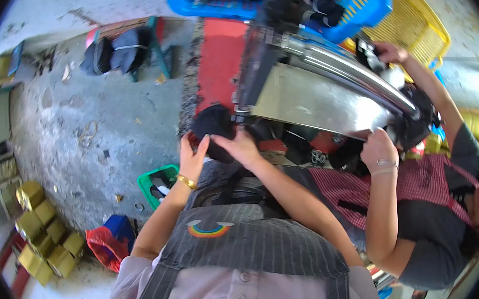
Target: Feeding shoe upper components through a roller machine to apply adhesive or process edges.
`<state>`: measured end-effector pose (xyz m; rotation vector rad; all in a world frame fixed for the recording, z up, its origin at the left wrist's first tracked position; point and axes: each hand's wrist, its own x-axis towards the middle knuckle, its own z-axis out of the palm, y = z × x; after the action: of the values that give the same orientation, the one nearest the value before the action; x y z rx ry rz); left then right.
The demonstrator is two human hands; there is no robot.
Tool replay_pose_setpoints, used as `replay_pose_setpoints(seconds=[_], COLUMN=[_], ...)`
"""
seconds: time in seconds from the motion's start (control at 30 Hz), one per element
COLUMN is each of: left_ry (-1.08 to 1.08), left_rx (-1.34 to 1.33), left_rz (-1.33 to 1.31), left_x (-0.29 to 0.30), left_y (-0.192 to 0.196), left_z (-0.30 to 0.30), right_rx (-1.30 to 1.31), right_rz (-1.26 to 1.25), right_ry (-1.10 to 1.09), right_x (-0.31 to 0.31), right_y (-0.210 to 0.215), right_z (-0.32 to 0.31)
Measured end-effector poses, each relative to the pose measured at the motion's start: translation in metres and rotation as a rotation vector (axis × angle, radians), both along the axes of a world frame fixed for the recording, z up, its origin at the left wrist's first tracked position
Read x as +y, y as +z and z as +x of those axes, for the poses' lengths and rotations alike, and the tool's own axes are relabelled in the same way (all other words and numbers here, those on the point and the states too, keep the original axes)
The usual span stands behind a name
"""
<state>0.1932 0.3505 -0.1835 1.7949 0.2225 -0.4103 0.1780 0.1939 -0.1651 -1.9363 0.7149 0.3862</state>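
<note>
In front of my apron, at the left end of a machine with shiny metal rollers (345,67), a bunched black cloth piece (214,125) is between my hands. My left hand (193,155), with a gold bracelet at its wrist, pinches the cloth's lower left edge. From the right, my right hand (241,148) grips the same cloth, thumb toward the left hand. Some of its fingers are hidden behind the fabric. The cloth touches or nearly touches the machine's end; I cannot tell which. Below the rollers slopes a broad metal plate (319,102).
A co-worker in a red checked apron (345,194) stands at right, one hand (380,151) by the plate. Blue basket (190,7) and yellow basket (422,23) stand behind. A stool with dark cloths (128,49), green basket (147,184) and yellow bundles (41,228) are left.
</note>
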Motion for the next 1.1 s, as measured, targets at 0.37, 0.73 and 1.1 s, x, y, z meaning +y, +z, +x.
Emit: replay_pose_setpoints(seconds=[0.37, 0.73, 1.1], left_ry=[-0.106, -0.470, -0.504], left_rx=[0.172, 0.832, 0.909], left_rz=[-0.098, -0.648, -0.505], left_x=[-0.010, -0.048, -0.042], left_y=[0.082, 0.133, 0.149], left_z=[0.007, -0.049, -0.083], right_rx=[0.034, -0.218, -0.189], right_rz=[0.980, 0.180, -0.922], right_ry=[-0.271, -0.420, -0.383], right_x=[-0.006, -0.089, -0.159], right_y=[0.040, 0.090, -0.023], right_z=[-0.011, -0.191, -0.202])
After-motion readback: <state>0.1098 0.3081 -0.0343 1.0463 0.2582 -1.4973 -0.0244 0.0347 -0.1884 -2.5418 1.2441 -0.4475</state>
